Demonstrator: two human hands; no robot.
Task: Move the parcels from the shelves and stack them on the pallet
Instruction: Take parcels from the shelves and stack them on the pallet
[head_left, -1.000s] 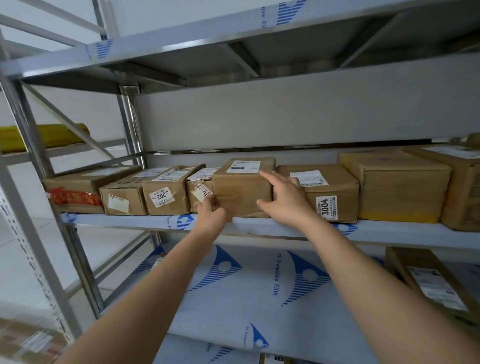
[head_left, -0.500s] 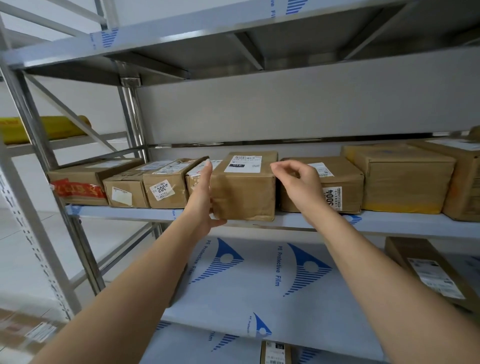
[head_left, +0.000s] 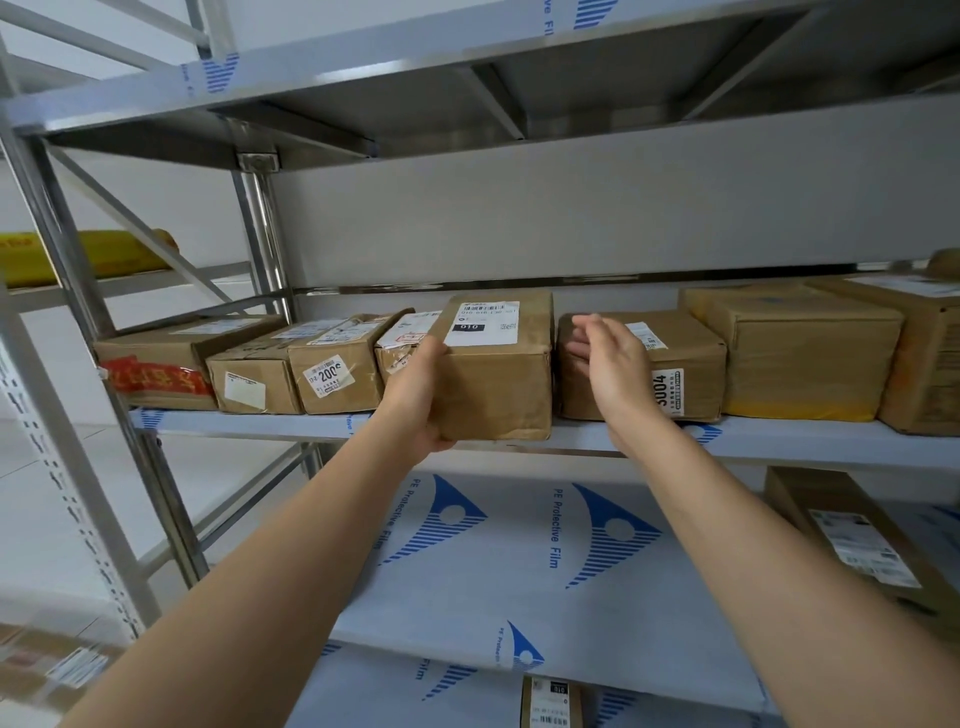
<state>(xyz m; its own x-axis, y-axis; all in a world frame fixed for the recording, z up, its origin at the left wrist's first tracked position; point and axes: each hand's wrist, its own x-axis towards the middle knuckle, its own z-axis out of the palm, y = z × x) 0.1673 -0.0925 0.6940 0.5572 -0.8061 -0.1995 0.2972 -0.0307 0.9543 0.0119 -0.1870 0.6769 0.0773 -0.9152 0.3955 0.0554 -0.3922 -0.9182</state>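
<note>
Brown cardboard makes up the parcel (head_left: 496, 384) at the centre of the frame, which sticks out past the front edge of the middle shelf (head_left: 779, 441), a white label with a barcode and a black "010" patch on its top face. Its left side is covered by the left hand (head_left: 415, 395), whose palm presses flat against that side while the thumb curls under the lower front corner; the fingers are out of sight behind the box. The right hand (head_left: 605, 364) is clear of the parcel, just right of it, fingers spread and loosely curved, gripping nothing, in front of the neighbouring box marked "3004" (head_left: 691, 369), whose label it partly hides. Both forearms reach up from the lower corners of the frame. A small box (head_left: 397, 353) directly left of the held parcel is mostly concealed. Farther left sit a box with a "200" sticker (head_left: 332, 371) and one with red tape (head_left: 156, 374). At the right edge a large box (head_left: 935, 358) is cut off, and the blurred print on the labels cannot be read.
</note>
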